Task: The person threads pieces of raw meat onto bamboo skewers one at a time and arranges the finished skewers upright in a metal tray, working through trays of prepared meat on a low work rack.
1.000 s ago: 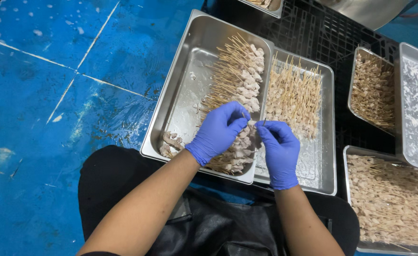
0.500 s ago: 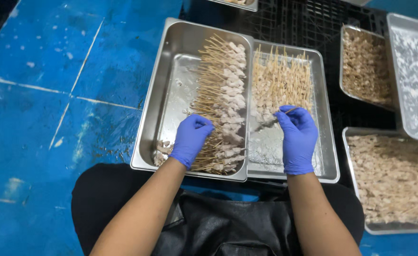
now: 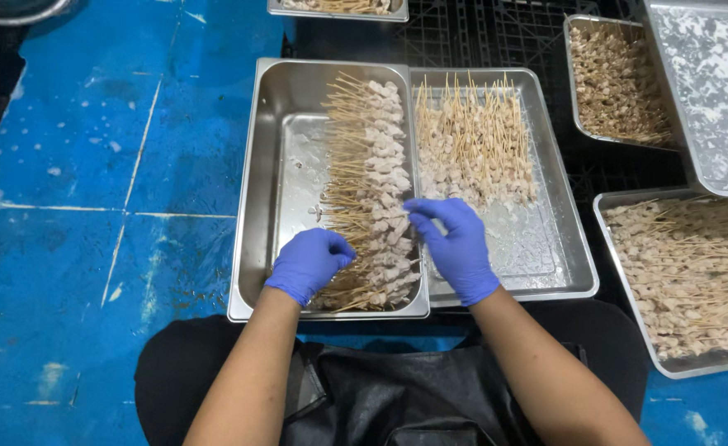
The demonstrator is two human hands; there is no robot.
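Note:
A deep steel tray (image 3: 269,173) lies in front of me with a long pile of meat skewers (image 3: 372,165) along its right side. My left hand (image 3: 310,263), in a blue glove, is curled over the skewer sticks at the near end of that pile. My right hand (image 3: 456,246), also gloved, reaches left across the tray edge, fingertips on the meat of the same pile. What the fingertips hold is hidden. A shallower steel tray (image 3: 564,263) beside it holds more skewers (image 3: 473,149) at its far half.
More steel trays of skewers stand at the right (image 3: 694,272), the far right (image 3: 616,83) and the top edge (image 3: 339,8). A frosted tray (image 3: 711,91) sits at the upper right. The trays rest on a black crate (image 3: 496,37). Wet blue floor (image 3: 92,165) spreads left.
My right hand has moved from the right tray over to the pile in the left tray. My left hand stayed at the near end of the pile. The camera view shifted slightly.

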